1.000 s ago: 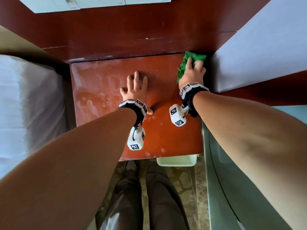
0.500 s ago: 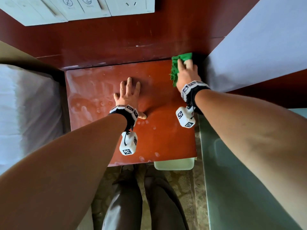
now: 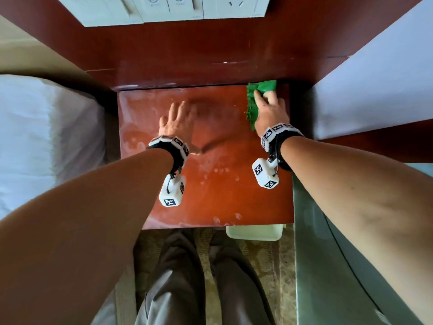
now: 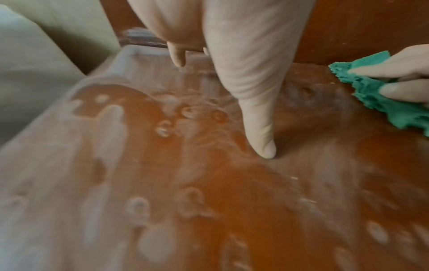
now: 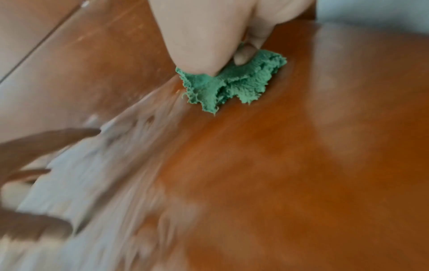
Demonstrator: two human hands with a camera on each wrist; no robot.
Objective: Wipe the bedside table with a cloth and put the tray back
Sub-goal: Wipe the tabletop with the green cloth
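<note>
Now the right hand (image 3: 269, 109), fingers curled on the green cloth (image 3: 256, 95), has pushed it deeper into the table's (image 3: 222, 198) far right corner, left hand (image 3: 175, 120) spread flat, smears remaining left, tray (image 3: 254, 232) waiting below.

Soft, even daylight fills all three views. The glossy bedside table (image 3: 210, 195) shows pale glare along its left edge and a dark reflection near its back edge. The left hand (image 3: 174, 120) is motion-blurred. Both wrist views smear toward their lower edges; the head view bows straight lines at its borders.
</note>
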